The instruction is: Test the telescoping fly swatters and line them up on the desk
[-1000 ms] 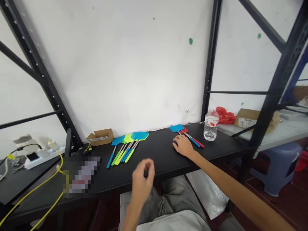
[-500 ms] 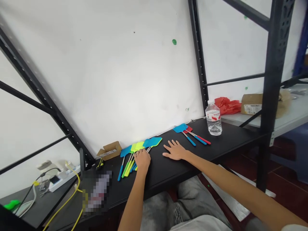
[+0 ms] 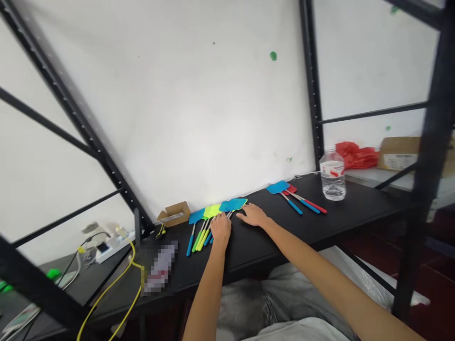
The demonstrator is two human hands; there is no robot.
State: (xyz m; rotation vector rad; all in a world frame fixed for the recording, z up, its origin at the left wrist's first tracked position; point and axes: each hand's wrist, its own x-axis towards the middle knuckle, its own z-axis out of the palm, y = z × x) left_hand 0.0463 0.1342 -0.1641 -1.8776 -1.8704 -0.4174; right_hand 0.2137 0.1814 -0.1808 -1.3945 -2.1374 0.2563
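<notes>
Lays left fingers (image 3: pixel 218 220) over fly swatters (image 3: pixel 212 210), cannot tell whether pinching; extends right fingers (image 3: pixel 249 209), thumb apart, just beside the heads (image 3: pixel 233 204). Has these pointing away beyond left fingers, long axes slanting rightward.

Overlapping blue, green and yellow swatters (image 3: pixel 212 210) line the left of a black desk (image 3: pixel 256 246), with blue and red swatters (image 3: pixel 279 187) at right near an upright water bottle (image 3: pixel 333 175); a cardboard box (image 3: pixel 175 215) sits far left, a pixelated item (image 3: pixel 161 267) nearer.

Storeroom-like workspace, black racking (image 3: pixel 312 85), cardboard boxes (image 3: pixel 394 148)
</notes>
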